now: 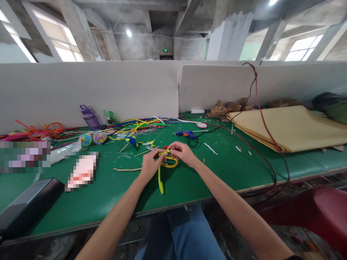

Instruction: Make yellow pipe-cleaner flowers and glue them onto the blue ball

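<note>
Both my hands meet over the green table, fingers pinched on a bent yellow pipe cleaner [161, 180]. My left hand [150, 165] grips it from the left, and my right hand [183, 153] pinches it near the top. A loop of it curls below my fingers, and one end hangs down toward the table edge. A small red bit [165, 147] shows just behind my fingertips. Beside my left hand lies a thin wooden stick [127, 169]. Farther back rests a blue glue gun [185, 134]. My fingers partly hide where the yellow strands meet.
Bundles of coloured pipe cleaners [141, 124] lie along the back left, near a purple bottle [90, 117]. A dark box [31, 204] sits at the left front. Yellow paper sheets [287, 128] fill the right, with a red cable [261, 115] hanging across them.
</note>
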A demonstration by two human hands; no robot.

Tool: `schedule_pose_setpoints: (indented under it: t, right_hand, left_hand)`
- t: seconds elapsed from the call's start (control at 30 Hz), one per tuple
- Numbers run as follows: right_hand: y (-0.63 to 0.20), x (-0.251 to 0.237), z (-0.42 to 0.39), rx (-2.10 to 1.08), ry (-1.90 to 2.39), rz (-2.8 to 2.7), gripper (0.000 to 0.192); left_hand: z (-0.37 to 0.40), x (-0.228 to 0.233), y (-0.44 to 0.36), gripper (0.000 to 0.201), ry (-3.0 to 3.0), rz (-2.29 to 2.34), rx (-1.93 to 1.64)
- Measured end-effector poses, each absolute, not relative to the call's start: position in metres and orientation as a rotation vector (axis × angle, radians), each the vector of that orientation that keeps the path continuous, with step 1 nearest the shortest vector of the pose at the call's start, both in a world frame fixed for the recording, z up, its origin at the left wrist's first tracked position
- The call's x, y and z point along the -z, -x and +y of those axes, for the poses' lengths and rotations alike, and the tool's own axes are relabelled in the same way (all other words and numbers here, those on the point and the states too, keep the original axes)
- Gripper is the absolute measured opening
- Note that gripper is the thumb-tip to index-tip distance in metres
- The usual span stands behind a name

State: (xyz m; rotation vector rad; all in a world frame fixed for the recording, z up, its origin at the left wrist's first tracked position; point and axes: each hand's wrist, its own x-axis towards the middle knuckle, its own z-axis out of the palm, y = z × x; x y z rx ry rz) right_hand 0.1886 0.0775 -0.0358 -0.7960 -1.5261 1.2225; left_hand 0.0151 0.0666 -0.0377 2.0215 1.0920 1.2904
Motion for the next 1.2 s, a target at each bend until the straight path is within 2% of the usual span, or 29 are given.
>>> schedule_pose_setpoints:
  t: [0.23,0.53,0.73,0.97,1.07,1.2]
  right_hand:
    - [-0.188,0.033,0.071,-0.864,0.832,-1.647,0.012]
    - [-0.188,0.038,0.079,-1.339,0.854,-1.375,0.019]
    - [-0.19,0.039,0.081,-1.318,0.809,-1.285,0.025]
    - [-0.191,0.04,0.083,-1.329,0.793,-1.313,0.025]
    - [-0.19,0.039,0.082,-1.388,0.786,-1.304,0.025]
    - [-0.184,0.04,0.076,-1.321,0.762,-1.477,0.042]
  left_hand:
    - [0.068,0.04,-0.015,0.019,-1.97,1.082,-1.261]
    - [0.063,0.04,-0.016,0.015,-2.358,1.04,-1.313]
    - [0.067,0.04,-0.015,0.025,-2.195,1.196,-1.293]
    - [0.063,0.035,-0.018,0.018,-2.116,1.119,-1.304]
    - [0.067,0.034,-0.017,0.016,-1.923,1.122,-1.399]
    - [0.077,0.033,-0.013,0.021,-1.329,1.013,-1.476]
